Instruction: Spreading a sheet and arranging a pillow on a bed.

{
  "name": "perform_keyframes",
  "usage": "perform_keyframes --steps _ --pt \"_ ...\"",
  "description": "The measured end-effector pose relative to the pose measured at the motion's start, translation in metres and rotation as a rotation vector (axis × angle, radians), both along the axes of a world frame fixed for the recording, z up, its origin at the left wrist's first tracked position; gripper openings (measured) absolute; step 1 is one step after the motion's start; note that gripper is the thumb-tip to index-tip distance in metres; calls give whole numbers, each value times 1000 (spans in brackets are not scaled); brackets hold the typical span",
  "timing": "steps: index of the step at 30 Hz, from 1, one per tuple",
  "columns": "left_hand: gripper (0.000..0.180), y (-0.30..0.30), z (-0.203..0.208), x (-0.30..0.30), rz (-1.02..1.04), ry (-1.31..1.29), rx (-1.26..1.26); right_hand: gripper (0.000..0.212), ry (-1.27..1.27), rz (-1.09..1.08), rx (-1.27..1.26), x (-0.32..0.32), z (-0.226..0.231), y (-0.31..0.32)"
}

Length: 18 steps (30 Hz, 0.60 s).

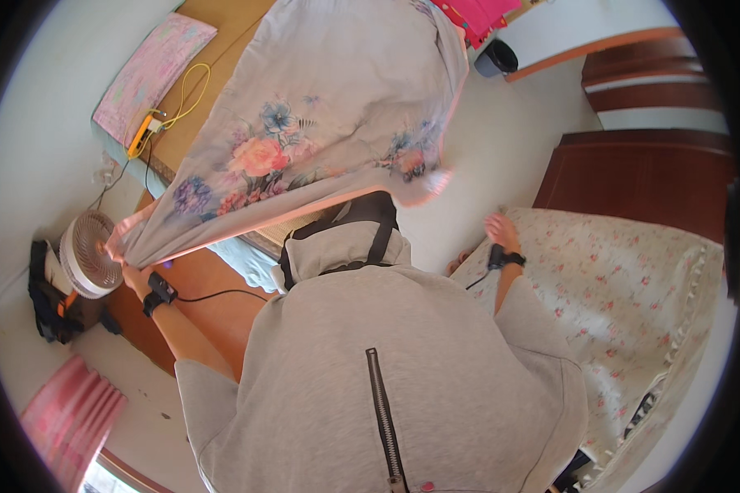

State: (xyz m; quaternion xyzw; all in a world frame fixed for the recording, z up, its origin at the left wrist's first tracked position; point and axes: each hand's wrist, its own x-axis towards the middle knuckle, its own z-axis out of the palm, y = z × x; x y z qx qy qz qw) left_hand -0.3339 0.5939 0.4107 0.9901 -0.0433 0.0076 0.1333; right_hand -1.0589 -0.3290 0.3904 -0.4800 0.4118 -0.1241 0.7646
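A grey floral bed sheet (337,90) with pink edging spreads over the bed and hangs toward me. At its near left corner my left hand (137,279) is closed on the bunched fabric, pulling the pink edge taut in a slanting line. The sheet's near right corner hangs loose in the air and is blurred by motion. My right hand (503,232) is raised to the right, apart from the sheet, its fingers partly spread and holding nothing. Each wrist wears a small black device on a strap.
A round fan (90,253) stands close beside my left hand. On the bed's bare brown surface (191,99) lie a pink patterned pillow (152,74) and a yellow power strip (142,135) with a cord. A floral cloth (608,296) covers furniture at right. A dark bin (496,59) stands far right.
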Motion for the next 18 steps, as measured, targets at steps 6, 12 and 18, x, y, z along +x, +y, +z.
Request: perform_keyframes --steps 6,12,18 --pt "89 108 97 76 -194 -285 179 39 502 259 -177 202 -46 155" --pt "72 15 216 97 -256 -286 -105 50 257 350 121 323 -67 191" --pt "45 -186 385 -16 -331 -314 -432 67 417 280 663 404 -132 234"
